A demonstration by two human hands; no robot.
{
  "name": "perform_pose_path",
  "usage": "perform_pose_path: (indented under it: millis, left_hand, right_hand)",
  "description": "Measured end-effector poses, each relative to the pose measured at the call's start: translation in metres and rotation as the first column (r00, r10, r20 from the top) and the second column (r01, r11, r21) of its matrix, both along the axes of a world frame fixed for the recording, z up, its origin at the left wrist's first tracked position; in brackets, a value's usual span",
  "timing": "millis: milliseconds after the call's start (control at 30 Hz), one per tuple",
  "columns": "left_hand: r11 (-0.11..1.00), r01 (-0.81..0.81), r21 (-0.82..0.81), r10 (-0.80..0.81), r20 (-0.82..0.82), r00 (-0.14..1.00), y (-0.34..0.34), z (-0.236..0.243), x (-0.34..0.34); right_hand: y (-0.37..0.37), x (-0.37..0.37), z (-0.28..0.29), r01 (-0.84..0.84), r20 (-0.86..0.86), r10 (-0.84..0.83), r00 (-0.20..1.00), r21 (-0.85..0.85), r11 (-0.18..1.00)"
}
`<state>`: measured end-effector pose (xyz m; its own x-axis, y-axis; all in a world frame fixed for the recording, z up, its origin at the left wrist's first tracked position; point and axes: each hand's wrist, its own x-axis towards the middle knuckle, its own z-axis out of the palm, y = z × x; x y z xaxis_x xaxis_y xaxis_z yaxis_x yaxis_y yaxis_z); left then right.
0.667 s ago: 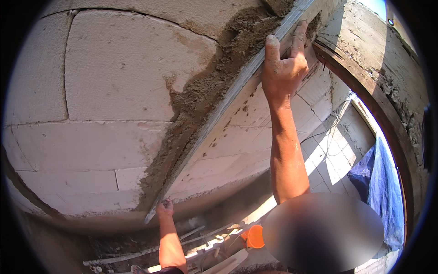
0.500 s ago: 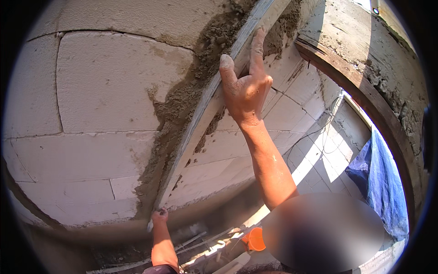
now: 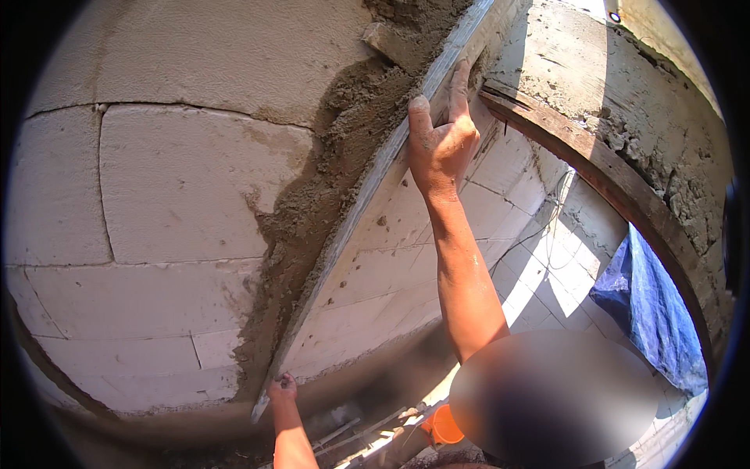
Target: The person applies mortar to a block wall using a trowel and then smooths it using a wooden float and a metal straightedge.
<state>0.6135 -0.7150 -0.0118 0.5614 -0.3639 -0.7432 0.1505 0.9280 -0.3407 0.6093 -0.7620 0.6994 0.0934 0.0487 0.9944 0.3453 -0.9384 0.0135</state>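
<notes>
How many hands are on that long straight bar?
2: the right hand on the upper part of the long bar, and the left hand near its lower end. Some fingers are hidden.

Between left hand (image 3: 283,388) and right hand (image 3: 443,148), the board (image 3: 364,191) is unobstructed — farther right, passage is barred by a wooden beam (image 3: 613,177).

The dim brown ground (image 3: 211,452) at six to seven o'clock carries long, thin, pale poles (image 3: 337,432) and – toward half past five – a round orange bucket (image 3: 447,426), partly hidden by a blurred patch. The wall of large pale rectangular blocks (image 3: 180,184), at nine o'clock, bears rough wet grey-brown mortar (image 3: 301,215) – a band slanting from twelve to seven o'clock.
</notes>
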Motion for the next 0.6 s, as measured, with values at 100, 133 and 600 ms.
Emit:
perform_pose_path:
  millis: [100, 133, 600]
  left_hand:
    - [0.998, -0.003, -0.062, -0.002, -0.078, 0.997, 0.021, 0.004, -0.003]
    - [0.997, -0.016, -0.079, 0.006, -0.119, 0.993, 0.034, -0.007, -0.002]
    - [0.998, 0.015, 0.059, -0.008, -0.111, 0.994, 0.011, -0.017, -0.004]
  right_hand:
    - [0.018, -0.006, -0.035, 0.011, -0.026, -0.012, 1.000, -0.055, 0.998]
    - [0.021, 0.001, -0.039, -0.008, -0.005, 0.007, 1.000, -0.097, 0.995]
    - [-0.059, 0.035, -0.075, 0.057, -0.032, -0.065, 0.997, -0.204, 0.977]
